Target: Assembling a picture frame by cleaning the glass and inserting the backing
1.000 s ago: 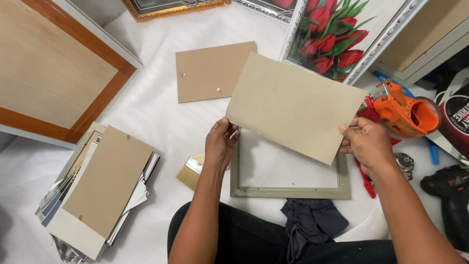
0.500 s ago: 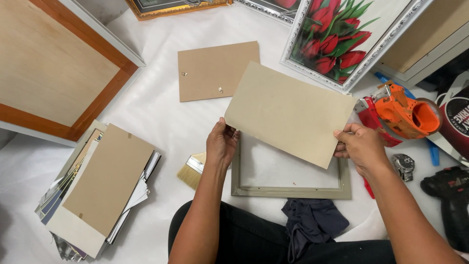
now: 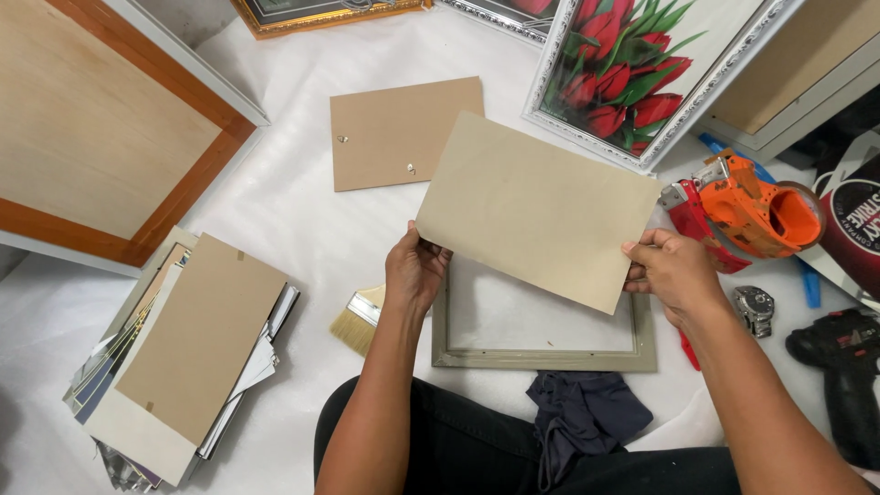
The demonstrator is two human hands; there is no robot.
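Note:
I hold a beige rectangular sheet of card (image 3: 541,206) tilted above a small grey-green picture frame (image 3: 541,359) that lies flat on the white cloth. My left hand (image 3: 414,270) grips the sheet's lower left corner. My right hand (image 3: 672,272) pinches its lower right edge. The sheet hides the frame's top rail. A brown backing board (image 3: 394,133) with two small metal clips lies just beyond the sheet.
A paint brush (image 3: 356,321) lies left of the frame, a dark cloth (image 3: 587,417) below it. A stack of boards and prints (image 3: 183,353) sits at left, a large wooden frame (image 3: 110,137) beyond. A tulip picture (image 3: 642,73), orange tape dispenser (image 3: 752,206) and black drill (image 3: 839,367) are at right.
The sheet has shifted slightly toward me and to the left, with both hands still gripping its lower corners. Nothing else has moved.

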